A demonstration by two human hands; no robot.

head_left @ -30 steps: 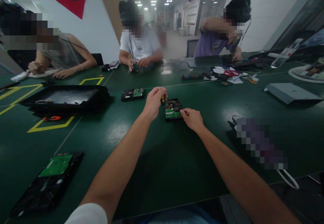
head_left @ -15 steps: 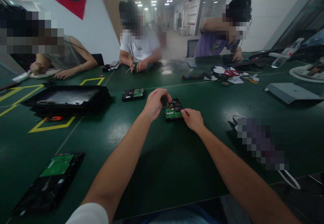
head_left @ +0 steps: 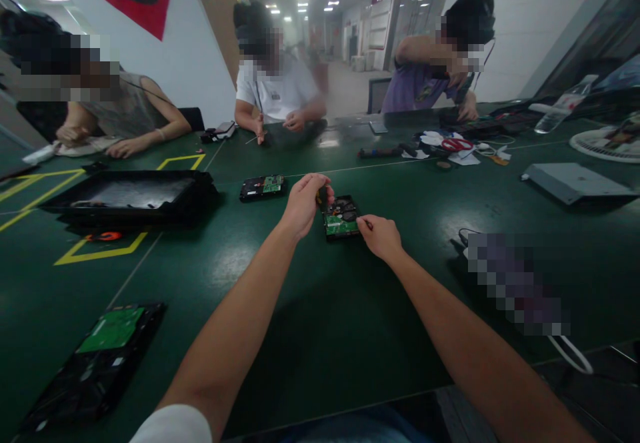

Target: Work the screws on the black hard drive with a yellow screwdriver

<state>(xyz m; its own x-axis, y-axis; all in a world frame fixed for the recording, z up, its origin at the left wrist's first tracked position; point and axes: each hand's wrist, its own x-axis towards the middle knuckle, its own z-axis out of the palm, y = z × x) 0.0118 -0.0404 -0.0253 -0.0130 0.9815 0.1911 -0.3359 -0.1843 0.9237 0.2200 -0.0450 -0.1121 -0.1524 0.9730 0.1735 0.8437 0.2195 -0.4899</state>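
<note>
A hard drive [head_left: 342, 225] lies on the green table in front of me, its green circuit board and dark metal underside facing up. My left hand [head_left: 306, 207] is closed around the dark handle of a screwdriver [head_left: 323, 196], held over the drive's left side; its tip is too small to make out. At the drive's right edge, my right hand [head_left: 380, 233] pinches the side with thumb and finger. Farther left rests a second hard drive [head_left: 263, 187], board side up. A third, larger-looking hard drive [head_left: 97, 363] sits near the front left.
A black tray [head_left: 130, 193] stands at left, an orange-handled tool [head_left: 104, 236] beside it. A pixelated pouch-like object [head_left: 515, 283] with a white strap lies right, below a grey metal case [head_left: 580, 183]. Cables and scraps [head_left: 460, 146] lie farther back. Several people sit across the table.
My hands stay at the hard drive, with the left hand's fingers and the screwdriver handle slightly turned. Across the table, the middle person's hands have moved apart.
</note>
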